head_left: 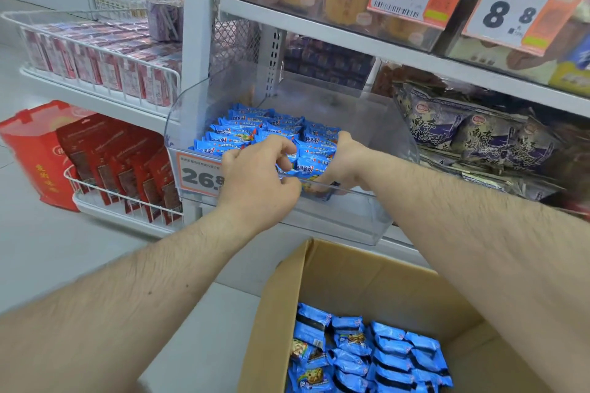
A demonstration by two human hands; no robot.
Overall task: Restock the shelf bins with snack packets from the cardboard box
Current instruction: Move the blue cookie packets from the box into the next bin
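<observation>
Stocking step: left hand [260, 175] and right hand [340, 163] both gripping blue snack packets [306, 166] inside clear bin [376, 137]; next, release, reach cardboard box [367, 277] at 6 o'clock.

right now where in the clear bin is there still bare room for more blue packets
The clear bin is bare on its right side, between the right hand and the right wall. Its left side is crowded with blue packets.
</observation>
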